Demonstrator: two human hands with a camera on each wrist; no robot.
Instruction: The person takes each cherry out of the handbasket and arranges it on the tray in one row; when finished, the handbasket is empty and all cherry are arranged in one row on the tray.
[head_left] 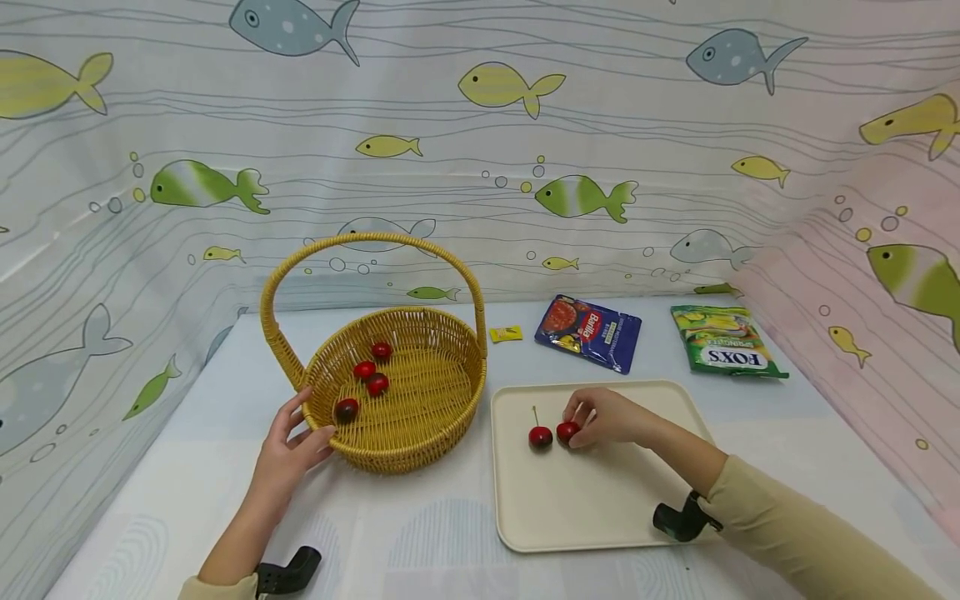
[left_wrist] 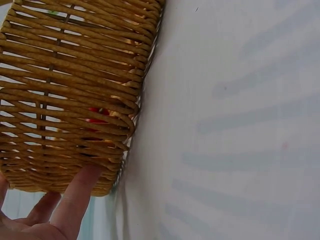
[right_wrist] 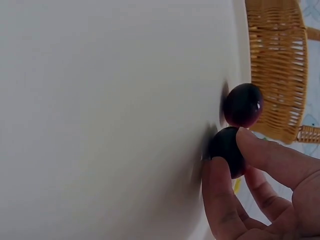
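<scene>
On the beige tray [head_left: 555, 508], my right hand [head_left: 603, 415] pinches a dark red cherry [head_left: 566, 432] between thumb and fingers, as the right wrist view also shows. Right beside it lies a second cherry [head_left: 540, 438] with its stem pointing up. My left hand [head_left: 288, 454] touches the near left side of the wicker basket [head_left: 427, 408], its fingers spread along the outer wall. In the left wrist view one fairly straight finger [left_wrist: 77, 200] presses on the weave. Several cherries [head_left: 377, 383] lie inside the basket, toward its left.
Behind the tray lie a blue Barilla pouch [head_left: 588, 332] and a green Fox's bag [head_left: 726, 342]. A small yellow packet [head_left: 506, 334] sits between basket and pouch. The basket's tall arched handle [head_left: 375, 239] rises above it. A fish-patterned curtain [head_left: 450, 183] encloses the table's back and sides.
</scene>
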